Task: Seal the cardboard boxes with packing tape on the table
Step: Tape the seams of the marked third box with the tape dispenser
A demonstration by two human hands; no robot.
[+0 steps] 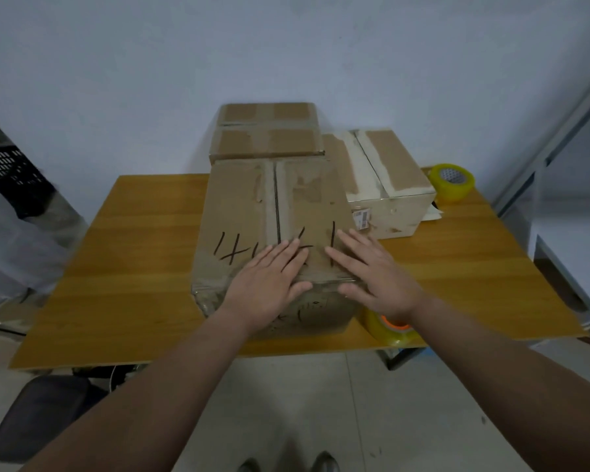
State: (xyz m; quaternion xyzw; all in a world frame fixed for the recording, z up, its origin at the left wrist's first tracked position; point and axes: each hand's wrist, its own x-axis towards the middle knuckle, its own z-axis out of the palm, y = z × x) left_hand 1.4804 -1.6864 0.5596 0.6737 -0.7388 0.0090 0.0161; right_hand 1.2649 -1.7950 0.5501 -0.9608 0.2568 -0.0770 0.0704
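Observation:
A large cardboard box [246,206] with black marker writing stands at the middle of the wooden table [133,260], its top flaps closed along a centre seam. My left hand [269,284] lies flat on the near edge of its top, fingers straight. Beside it, my right hand [368,270] presses flat on the same top at the near right corner. A yellow tape roll with an orange core [385,330] sits on the table just below my right wrist, partly hidden. A second yellow tape roll [452,182] rests at the far right.
A taped box [269,141] stands behind the large one against the wall. Another box with pale tape [385,178] sits to the right. A dark chair seat [38,410] is below the table's left front. A metal shelf frame [559,144] stands at the right.

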